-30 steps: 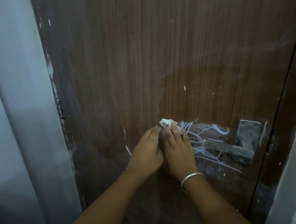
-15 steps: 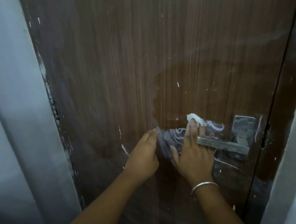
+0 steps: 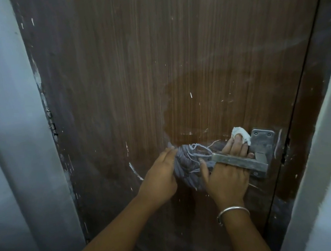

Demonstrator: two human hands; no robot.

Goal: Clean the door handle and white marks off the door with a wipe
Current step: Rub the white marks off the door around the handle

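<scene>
Wipe lies pressed to the door under my right hand's straight fingers, threaded behind the lever handle to reach the white marks there, while my left hand rests flat alongside, probably bracing me.

The handle crosses the right hand and hides the middle of its fingers, whose tips cover most of the wipe. Both this hand and the left hand cover parts of the white marks. The door and both forearms run off the frame.
</scene>
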